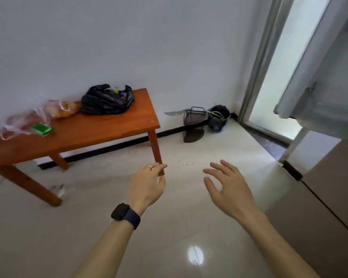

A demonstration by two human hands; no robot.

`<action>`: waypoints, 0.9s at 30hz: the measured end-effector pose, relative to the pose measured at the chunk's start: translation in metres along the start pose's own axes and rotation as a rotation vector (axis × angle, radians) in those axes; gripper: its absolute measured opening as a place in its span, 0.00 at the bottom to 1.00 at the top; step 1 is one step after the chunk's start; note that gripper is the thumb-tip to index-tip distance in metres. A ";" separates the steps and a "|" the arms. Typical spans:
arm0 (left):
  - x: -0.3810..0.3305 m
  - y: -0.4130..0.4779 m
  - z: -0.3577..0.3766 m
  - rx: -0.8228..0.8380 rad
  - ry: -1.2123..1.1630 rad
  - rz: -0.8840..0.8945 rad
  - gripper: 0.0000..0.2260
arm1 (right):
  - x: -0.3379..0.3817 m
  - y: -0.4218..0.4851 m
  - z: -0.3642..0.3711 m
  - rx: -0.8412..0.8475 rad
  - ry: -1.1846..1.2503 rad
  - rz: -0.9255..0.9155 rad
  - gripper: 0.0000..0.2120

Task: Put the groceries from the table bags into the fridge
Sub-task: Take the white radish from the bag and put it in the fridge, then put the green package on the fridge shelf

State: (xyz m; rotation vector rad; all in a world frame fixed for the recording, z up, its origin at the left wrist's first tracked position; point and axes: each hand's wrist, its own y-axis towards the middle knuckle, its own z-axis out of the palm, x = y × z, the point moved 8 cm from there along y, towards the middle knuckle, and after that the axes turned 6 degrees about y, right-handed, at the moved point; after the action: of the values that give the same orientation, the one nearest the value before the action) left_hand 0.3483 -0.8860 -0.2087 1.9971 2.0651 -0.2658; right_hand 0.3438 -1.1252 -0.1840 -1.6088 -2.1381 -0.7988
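A low orange-brown wooden table (100,129) stands at the left against the white wall. On it lie a black plastic bag (107,100) with items showing at its mouth, a clear bag (61,109) with orange-yellow produce, a second clear bag (16,125) with red contents, and a small green pack (42,129). The fridge (329,177) shows at the right edge, its upper door (325,77) swung open. My left hand (147,185), with a ring and a dark wristwatch, hovers over the floor with loosely curled fingers, holding nothing. My right hand (227,185) hovers beside it, fingers spread, empty.
A dark wire corner rack (194,123) and a dark bundle (218,118) sit on the floor by the wall corner. A glass doorway (279,77) lies behind the fridge door. A clear scrap (60,189) lies under the table. Glossy pale tile floor stretches between table and fridge.
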 end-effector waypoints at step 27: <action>0.579 0.087 -0.167 -0.195 -0.031 -0.465 0.18 | 0.405 0.275 0.423 0.394 0.099 -0.330 0.19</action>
State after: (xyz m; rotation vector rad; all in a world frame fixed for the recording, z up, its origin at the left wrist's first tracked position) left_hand 0.4115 -0.2808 -0.2236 1.3785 2.4081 -0.1688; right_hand 0.5104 -0.5009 -0.2159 -1.0170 -2.3381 -0.4892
